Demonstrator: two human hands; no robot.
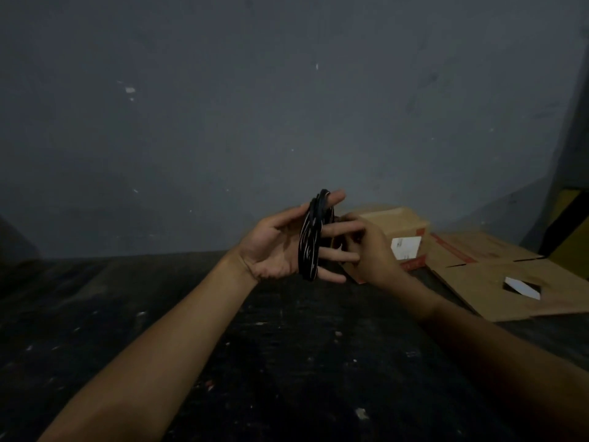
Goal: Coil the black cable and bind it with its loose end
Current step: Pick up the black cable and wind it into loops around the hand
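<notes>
The black cable (pixel 309 242) is wound in several loops around the four outstretched fingers of my left hand (pixel 275 247), held palm up at the middle of the view. The loops stand upright across the fingers, from the index finger down to the little finger. My right hand (pixel 373 250) is just right of the coil, at the fingertips of the left hand, its fingers curled in. The cable's loose end is hidden behind the fingers, so I cannot see what the right hand pinches.
A dark, speckled floor (pixel 255 362) lies below my arms and a grey wall (pixel 223 106) rises behind. A closed cardboard box (pixel 404 231) with a white label stands right behind my right hand. Flattened cardboard (pixel 497 282) lies further right.
</notes>
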